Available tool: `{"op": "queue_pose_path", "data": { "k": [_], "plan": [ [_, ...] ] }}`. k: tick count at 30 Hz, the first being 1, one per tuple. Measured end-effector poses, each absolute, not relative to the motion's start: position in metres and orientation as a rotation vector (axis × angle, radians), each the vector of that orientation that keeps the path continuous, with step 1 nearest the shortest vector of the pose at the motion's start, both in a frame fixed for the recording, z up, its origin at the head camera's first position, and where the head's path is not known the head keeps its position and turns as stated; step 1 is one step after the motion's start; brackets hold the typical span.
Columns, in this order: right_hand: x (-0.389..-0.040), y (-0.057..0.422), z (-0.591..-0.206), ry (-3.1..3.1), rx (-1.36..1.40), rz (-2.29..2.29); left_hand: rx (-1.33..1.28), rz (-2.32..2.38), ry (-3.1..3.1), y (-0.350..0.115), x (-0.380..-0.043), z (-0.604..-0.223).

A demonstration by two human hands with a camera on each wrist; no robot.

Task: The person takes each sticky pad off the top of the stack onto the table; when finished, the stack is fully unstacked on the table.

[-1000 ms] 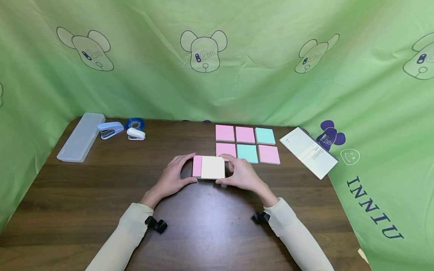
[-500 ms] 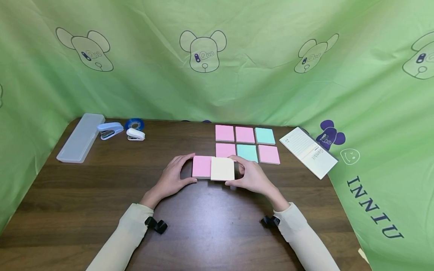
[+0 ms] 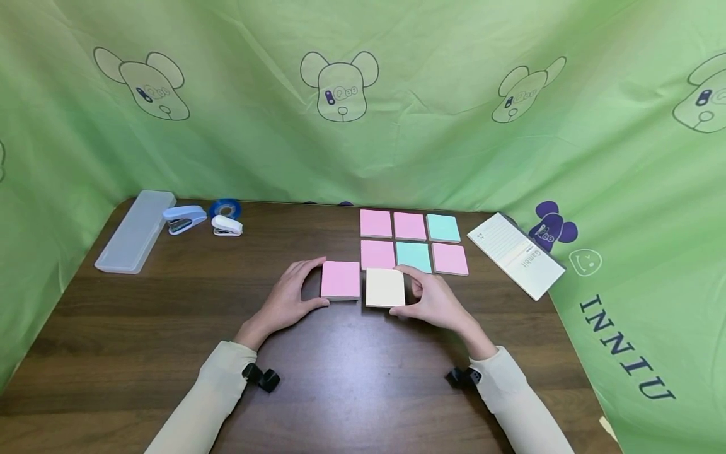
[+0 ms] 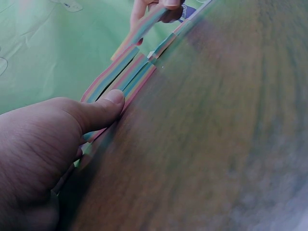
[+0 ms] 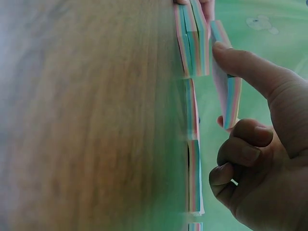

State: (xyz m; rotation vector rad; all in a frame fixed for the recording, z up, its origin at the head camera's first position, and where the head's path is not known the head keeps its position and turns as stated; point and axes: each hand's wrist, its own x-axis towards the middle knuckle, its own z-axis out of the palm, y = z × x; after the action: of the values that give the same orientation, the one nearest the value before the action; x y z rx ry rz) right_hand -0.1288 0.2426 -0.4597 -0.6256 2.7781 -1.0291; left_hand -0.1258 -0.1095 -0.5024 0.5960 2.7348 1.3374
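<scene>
Beside the pink-topped stack of sticky note pads [image 3: 340,279] my left hand [image 3: 288,295] grips its left side between thumb and fingers. Striped edges of the stacked pads [image 4: 120,79] show in the left wrist view, the thumb pressing their near side. My right hand [image 3: 437,302] pinches a cream-topped sticky note pad [image 3: 385,287] by its near and far edges. Seen from the right wrist, this pad [image 5: 233,102] is raised off the table, a small gap from the stack. Behind lie two rows of pink and teal sticky note pads [image 3: 413,256].
A printed white pad [image 3: 517,255] lies at the back right. At the back left are a translucent case [image 3: 136,232], a blue stapler [image 3: 185,218], a white stapler [image 3: 227,226] and a roll of blue tape [image 3: 225,207]. A green curtain [image 3: 340,157] hangs behind the table [image 3: 351,391].
My right hand has carried the cream-topped pad rightward and slightly nearer, off the stack, baring the pink pad beneath. The left hand has stayed in place on the stack.
</scene>
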Motion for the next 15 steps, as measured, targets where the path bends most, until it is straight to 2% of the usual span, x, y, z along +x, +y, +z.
{"op": "queue_pose_path", "data": {
  "k": [9, 15],
  "plan": [
    [-0.128, 0.241, -0.467, 2.789, -0.671, -0.897, 0.599, 1.333, 2.733, -0.111, -0.126, -0.504],
    [-0.144, 0.257, -0.516, 2.856, -0.832, -0.871, 0.605, 1.337, 2.737, -0.110, -0.126, -0.505]
  ]
}}
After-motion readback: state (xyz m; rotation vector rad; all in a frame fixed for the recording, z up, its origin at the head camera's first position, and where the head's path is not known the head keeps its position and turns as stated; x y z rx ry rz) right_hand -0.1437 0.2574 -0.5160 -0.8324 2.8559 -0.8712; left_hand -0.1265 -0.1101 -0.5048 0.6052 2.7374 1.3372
